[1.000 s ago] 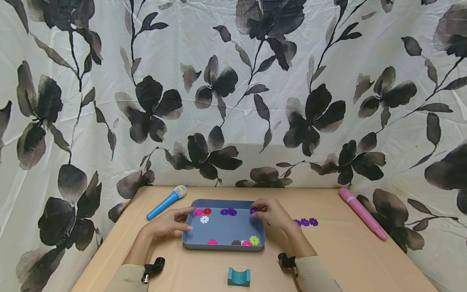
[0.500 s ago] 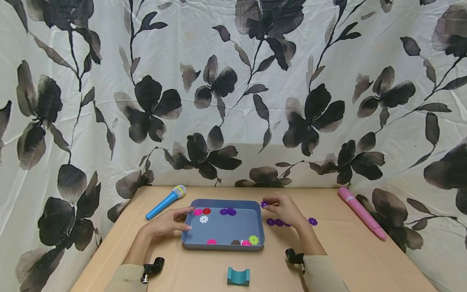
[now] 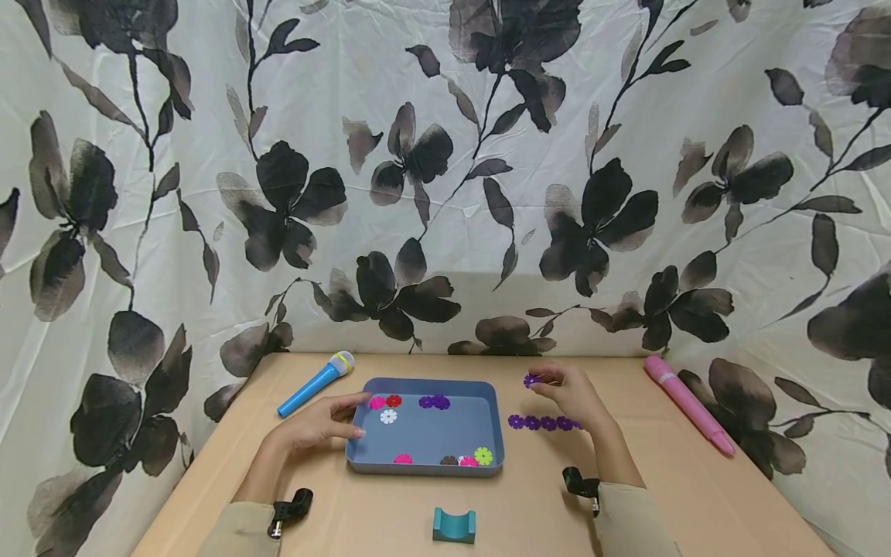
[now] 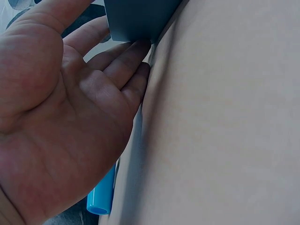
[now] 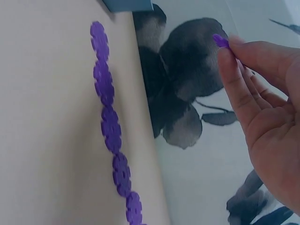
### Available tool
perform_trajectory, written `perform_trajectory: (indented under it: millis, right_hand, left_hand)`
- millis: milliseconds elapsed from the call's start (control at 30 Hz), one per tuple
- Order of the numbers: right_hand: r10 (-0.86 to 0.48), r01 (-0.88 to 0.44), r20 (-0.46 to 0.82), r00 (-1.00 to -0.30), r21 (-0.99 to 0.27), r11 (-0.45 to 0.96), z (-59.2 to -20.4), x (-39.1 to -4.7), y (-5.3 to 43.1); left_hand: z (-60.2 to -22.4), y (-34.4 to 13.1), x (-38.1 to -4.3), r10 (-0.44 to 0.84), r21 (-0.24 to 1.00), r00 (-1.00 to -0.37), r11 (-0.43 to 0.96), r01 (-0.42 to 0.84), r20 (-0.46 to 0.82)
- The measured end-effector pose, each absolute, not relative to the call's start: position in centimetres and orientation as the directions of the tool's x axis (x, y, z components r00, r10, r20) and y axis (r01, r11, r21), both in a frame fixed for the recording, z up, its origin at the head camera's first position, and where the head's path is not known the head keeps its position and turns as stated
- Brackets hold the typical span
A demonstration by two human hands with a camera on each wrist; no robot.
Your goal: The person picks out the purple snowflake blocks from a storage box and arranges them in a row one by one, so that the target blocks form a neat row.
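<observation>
My left hand [image 3: 313, 422] holds the left end of a shallow blue-grey tray [image 3: 425, 470], thumb and forefinger at its rim. In the left wrist view the other fingers of this hand [image 4: 79, 103] reach the tray's lower edge [image 4: 136, 21]. Thumb and fingertips of my right hand [image 3: 571, 394] pinch a purple flower-shaped disc [image 3: 531, 381] above the table, right of the tray. In the right wrist view the pinched disc [image 5: 220, 41] shows edge-on. Below that hand lies a row of purple flower discs [image 3: 532, 423], its right end hidden by the wrist.
Inside the tray lie two purple discs [image 3: 435, 402], a red disc [image 3: 394, 401], a white disc [image 3: 388, 416], a green disc [image 3: 483, 456] and several others. Around it are a blue toy microphone [image 3: 316, 384], a pink marker-like stick [image 3: 689, 404] and a teal curved block [image 3: 454, 526].
My right hand has moved from over the tray's right end rightward above the table, carrying the purple disc. The left hand stays at the tray.
</observation>
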State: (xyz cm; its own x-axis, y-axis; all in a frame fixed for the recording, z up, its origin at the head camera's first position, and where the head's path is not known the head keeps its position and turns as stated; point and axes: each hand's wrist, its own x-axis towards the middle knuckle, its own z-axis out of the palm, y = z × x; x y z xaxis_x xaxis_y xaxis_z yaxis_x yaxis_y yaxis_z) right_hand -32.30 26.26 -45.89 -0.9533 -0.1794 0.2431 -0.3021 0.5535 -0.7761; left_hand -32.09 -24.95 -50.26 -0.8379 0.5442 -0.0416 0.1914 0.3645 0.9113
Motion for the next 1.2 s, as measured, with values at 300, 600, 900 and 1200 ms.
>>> perform_trajectory:
  millis: [300,600,900,1200]
  right_hand:
    - [-0.168,-0.31,0.261,-0.951,-0.768,0.56,-45.5,-32.1,27.9]
    - [-0.131,-0.255,0.22,-0.967,-0.772,0.583,-46.3,-32.1,30.4]
    - [-0.101,-0.201,0.175,-0.979,-0.794,0.574,-47.4,-31.8,33.8]
    - [-0.075,-0.168,0.155,-0.985,-0.786,0.595,-47.9,-31.0,36.1]
  left_hand:
    - [-50.4,-25.0,-32.2,0.545,0.908,-0.838,0.369,0.197,-0.04]
    - [-50.3,-24.9,-32.1,0.545,0.906,-0.838,0.373,0.201,-0.038]
    - [-50.3,-25.0,-32.0,0.541,0.905,-0.84,0.376,0.199,-0.04]
    - [-50.3,-24.9,-32.1,0.54,0.909,-0.84,0.37,0.192,-0.043]
